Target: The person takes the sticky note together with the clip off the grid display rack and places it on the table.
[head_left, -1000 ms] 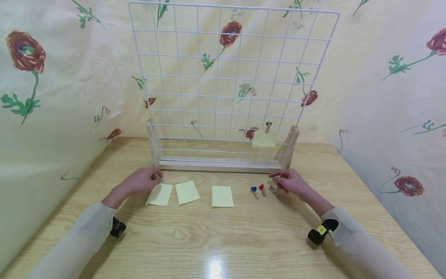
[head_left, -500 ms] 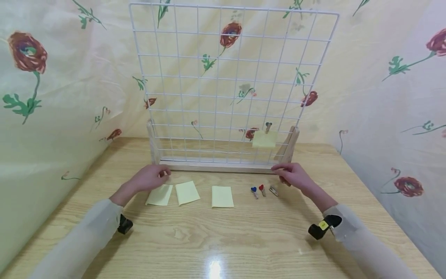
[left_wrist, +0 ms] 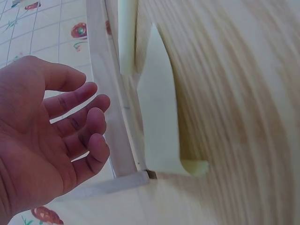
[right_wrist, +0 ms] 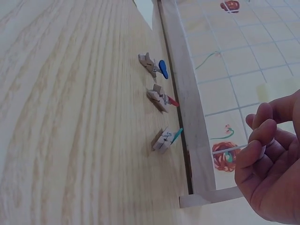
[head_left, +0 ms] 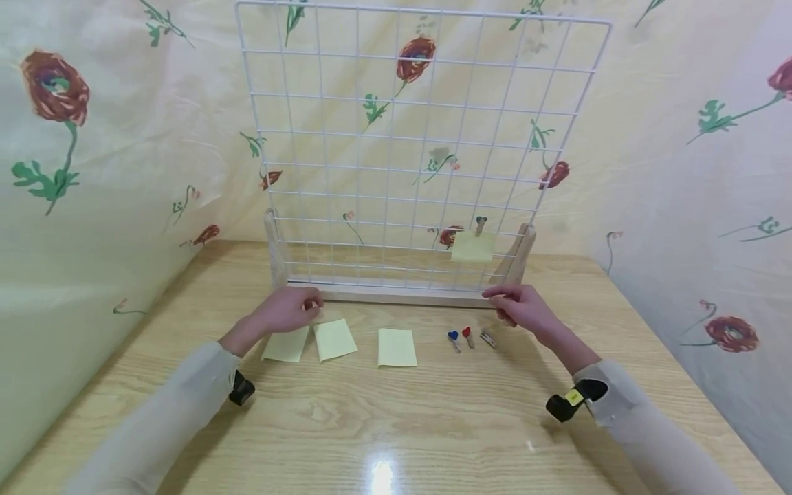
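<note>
My left hand (head_left: 287,309) hovers above the leftmost pale yellow sticky note (head_left: 284,347), partly covering it. Its fingers are loosely bent with nothing in them, as the left wrist view shows. Two more notes, a middle one (head_left: 336,340) and a right one (head_left: 397,348), lie to its right. My right hand (head_left: 520,307), fingers loosely curled and holding nothing, is near the stand's right end. Beside it on the table lie three small wooden clothespins: one with a blue heart (head_left: 454,339), one with a red heart (head_left: 468,336), one with a teal piece (right_wrist: 165,139).
A white wire grid (head_left: 389,130) stands upright in a wooden base (head_left: 396,295) behind the hands. Low on its right side hangs a yellow note (head_left: 472,249), clipped by a clothespin (head_left: 480,225). Flowered cloth (head_left: 668,172) surrounds the wooden table (head_left: 346,419).
My left hand has moved right and slightly away from me, over the leftmost note. My right hand has drawn slightly up and away from the clothespins. Notes and clothespins stay put.
</note>
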### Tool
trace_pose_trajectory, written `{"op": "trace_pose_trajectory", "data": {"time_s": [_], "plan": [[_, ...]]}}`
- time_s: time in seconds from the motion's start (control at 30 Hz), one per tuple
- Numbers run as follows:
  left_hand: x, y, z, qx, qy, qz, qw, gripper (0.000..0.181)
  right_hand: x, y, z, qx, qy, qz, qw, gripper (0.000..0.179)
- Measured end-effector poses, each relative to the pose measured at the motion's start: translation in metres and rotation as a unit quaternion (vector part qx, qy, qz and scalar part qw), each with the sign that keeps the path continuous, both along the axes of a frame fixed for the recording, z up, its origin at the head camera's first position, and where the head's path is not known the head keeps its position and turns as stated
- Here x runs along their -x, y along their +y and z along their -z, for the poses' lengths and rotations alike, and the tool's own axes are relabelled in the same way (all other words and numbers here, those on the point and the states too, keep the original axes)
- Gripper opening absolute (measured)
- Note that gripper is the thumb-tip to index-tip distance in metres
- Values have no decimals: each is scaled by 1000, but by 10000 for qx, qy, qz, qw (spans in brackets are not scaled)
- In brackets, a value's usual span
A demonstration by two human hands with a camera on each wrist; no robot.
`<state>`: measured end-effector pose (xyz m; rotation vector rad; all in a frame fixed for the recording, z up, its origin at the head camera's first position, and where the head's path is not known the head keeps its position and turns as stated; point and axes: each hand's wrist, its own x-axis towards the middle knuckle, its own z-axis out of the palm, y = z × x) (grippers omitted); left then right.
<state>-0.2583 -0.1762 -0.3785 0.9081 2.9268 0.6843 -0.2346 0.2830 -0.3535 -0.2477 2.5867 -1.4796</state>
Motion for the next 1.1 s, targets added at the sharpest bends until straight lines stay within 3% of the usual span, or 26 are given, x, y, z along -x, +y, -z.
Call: {"op": "trace_pose_trajectory", "data": {"time_s": [0.17, 0.5, 0.83, 1.1], "plan": [[4, 11, -4, 92, 134, 68, 9998, 17, 1, -1, -5, 41, 79, 55, 9999, 33], [7, 29, -10, 82, 53, 157, 9998, 20, 5, -3, -16, 59, 201, 175, 9996, 35], [9, 50, -15, -187, -256, 215, 9993, 20, 7, -6, -21, 58, 244, 224, 9994, 33], [9, 68, -17, -389, -237, 329, 9984, 20, 8, -6, -21, 159, 329, 194, 9991, 30]]}}
